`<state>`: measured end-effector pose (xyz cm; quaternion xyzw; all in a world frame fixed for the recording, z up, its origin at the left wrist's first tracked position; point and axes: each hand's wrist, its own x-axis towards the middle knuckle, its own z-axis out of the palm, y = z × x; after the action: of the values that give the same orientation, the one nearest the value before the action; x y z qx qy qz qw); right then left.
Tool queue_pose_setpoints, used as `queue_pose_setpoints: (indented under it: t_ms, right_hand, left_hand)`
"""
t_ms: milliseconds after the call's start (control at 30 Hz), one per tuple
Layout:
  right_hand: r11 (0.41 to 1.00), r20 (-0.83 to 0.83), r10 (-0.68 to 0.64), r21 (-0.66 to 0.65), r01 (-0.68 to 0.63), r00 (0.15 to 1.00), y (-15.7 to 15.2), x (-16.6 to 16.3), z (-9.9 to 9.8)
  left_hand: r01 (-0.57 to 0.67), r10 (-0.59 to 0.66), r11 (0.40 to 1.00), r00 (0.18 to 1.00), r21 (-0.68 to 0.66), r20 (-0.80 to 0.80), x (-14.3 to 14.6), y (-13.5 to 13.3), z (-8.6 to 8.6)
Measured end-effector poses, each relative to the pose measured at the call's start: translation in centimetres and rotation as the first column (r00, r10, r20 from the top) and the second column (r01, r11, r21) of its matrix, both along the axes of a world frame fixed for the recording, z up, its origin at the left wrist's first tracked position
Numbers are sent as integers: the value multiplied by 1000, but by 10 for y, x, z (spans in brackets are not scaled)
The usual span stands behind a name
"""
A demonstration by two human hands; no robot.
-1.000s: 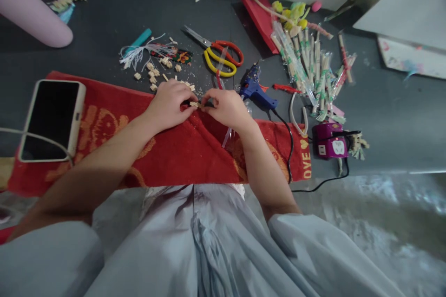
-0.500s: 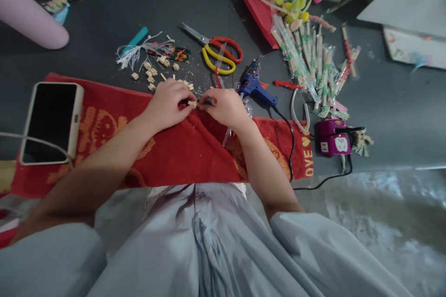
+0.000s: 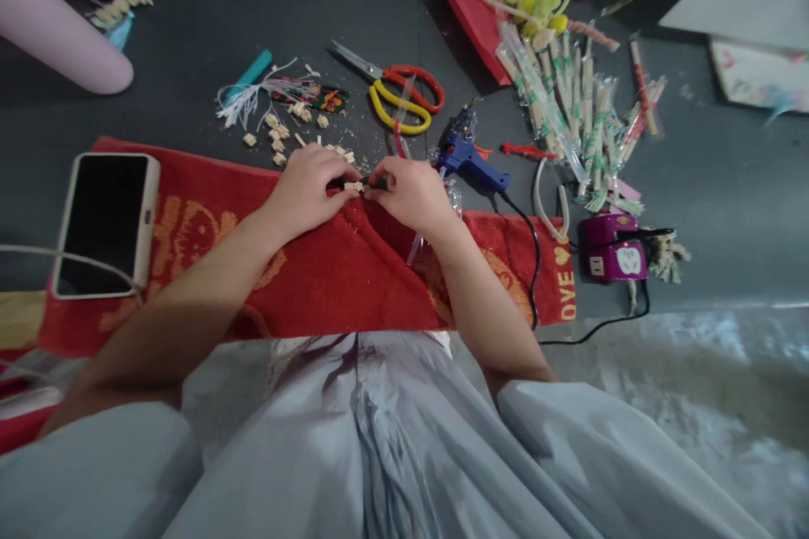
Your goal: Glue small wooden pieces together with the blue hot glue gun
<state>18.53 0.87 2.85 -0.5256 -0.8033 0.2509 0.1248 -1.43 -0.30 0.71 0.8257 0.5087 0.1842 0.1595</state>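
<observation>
Your left hand pinches a small pale piece between thumb and fingers, near the far edge of the red towel. Your right hand has its fingertips at the piece's right end; whether they grip it, I can't tell. Similar pale bits lie on the table just beyond your left hand; scissors and a blue glue gun lie near your right.
</observation>
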Motion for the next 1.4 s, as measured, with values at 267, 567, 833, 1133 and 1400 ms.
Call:
queue_pose_setpoints:
  t_ms: [267, 567, 833, 1133, 1400]
  right_hand:
    - [1000, -13, 31, -3, -31, 999, 1, 1, 1]
    - [999, -71, 51, -9, -52, 996, 3, 2, -3]
    - [999, -61, 53, 7, -52, 997, 1, 1, 0]
    - [998, -15, 56, 15, -56, 998, 0, 1, 0]
    - [997, -1, 71, 24, -71, 997, 0, 1, 0]
  left_hand:
    - [-29, 29, 1000, 999, -3, 41, 2, -2, 0]
    - [-53, 53, 999, 997, -14, 58, 3, -4, 1]
    - [-101, 108, 990, 992, -101, 61, 6, -7, 7]
    - [-75, 82, 993, 994, -88, 74, 4, -8, 8]
    - [34, -34, 999, 999, -2, -7, -2, -11, 12]
